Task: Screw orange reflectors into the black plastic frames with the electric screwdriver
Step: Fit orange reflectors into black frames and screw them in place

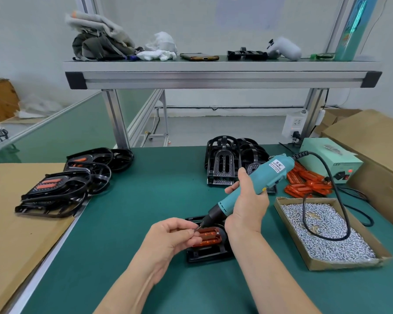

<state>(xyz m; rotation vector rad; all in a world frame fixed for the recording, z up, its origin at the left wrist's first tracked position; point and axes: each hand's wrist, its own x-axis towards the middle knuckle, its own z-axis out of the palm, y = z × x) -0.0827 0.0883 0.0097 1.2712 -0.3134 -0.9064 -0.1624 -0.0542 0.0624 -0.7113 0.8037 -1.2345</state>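
While the black frame point(208, 257) lies flat on the mat point(145, 200), the right hand point(247, 205) grips the electric screwdriver point(259, 177), which slants down-left. The orange reflector point(210, 239) sits in the frame with its long axis left-right. Just above its left end, the left hand point(173, 236) pinches what looks like a screw point(196, 229) at the bit.

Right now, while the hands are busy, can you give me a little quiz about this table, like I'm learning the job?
1. True or false: the right hand holds the screwdriver.
2. Where is the screw box? A: left of the frame with the reflector; B: right of it; C: on top of it.
3. Fill in: the left hand pinches a small ___ at the screwdriver's tip.
Key: 1 true; 2 B; 3 screw.
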